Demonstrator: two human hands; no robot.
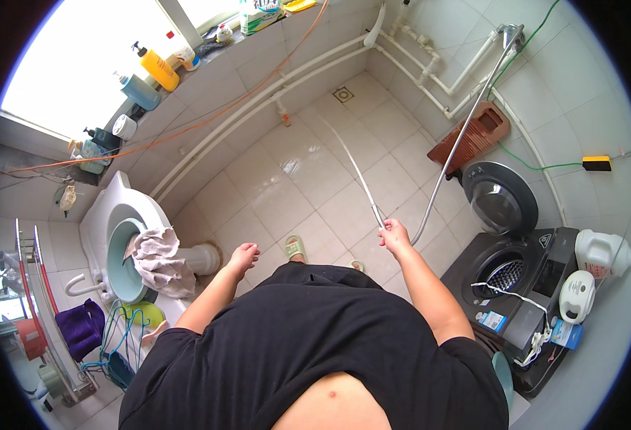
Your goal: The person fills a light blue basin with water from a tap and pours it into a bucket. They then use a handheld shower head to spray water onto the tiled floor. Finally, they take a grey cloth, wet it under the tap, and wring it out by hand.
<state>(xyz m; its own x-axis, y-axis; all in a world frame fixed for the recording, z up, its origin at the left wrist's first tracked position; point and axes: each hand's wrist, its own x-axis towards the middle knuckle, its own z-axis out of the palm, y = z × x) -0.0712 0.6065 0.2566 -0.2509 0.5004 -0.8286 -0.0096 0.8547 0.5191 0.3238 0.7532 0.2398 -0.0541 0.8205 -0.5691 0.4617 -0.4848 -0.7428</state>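
My right hand [394,235] is closed around the end of a silver shower hose [446,168], which loops down from the wall tap [510,36]. From the tip in my grip, a thin pale streak like a water jet [355,165] runs forward over the tiled floor [272,208], where wet patches shine. My left hand [244,256] hangs in front of me, fingers curled in with nothing visible in them. Nearest to it is the white washbasin [120,188], which holds a light-blue tub [118,254] with a greyish cloth [161,261] over its rim.
At right, a dark washing machine [505,287] has its round door [500,199] raised. A brown washboard [470,140] leans by the wall. White pipes [258,107] edge the floor, with a drain [343,94] far off. Bottles [158,68] line the sill; hangers [125,333] sit left.
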